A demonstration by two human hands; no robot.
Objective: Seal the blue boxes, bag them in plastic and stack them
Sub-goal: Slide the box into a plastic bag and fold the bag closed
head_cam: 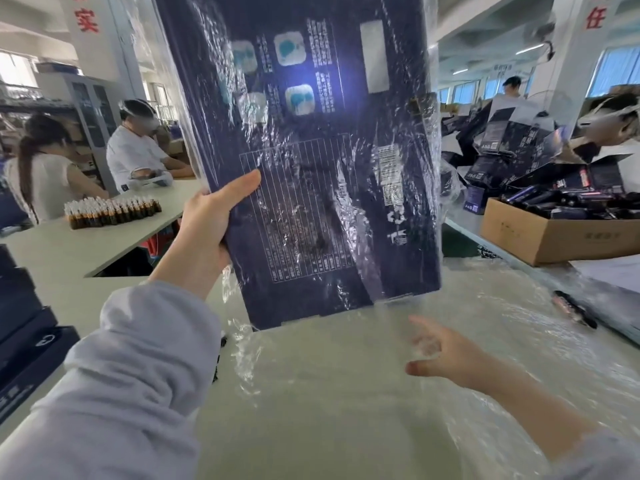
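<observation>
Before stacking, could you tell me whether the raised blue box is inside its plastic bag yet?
In: the glossy, crinkled plastic bag covers the blue box's face and trails below it over the table.

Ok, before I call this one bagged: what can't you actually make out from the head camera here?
Head view only.
Top of the blue box: cut off by the frame edge, flap seal unseen.
Open end of the plastic bag: lost in glare and wrinkles.
Fingers of the left hand: hidden behind the box.
The right hand: blurred behind film.
Box print: too small, glared.

left pillar (104,53) 实, right pillar (575,81) 任
</observation>
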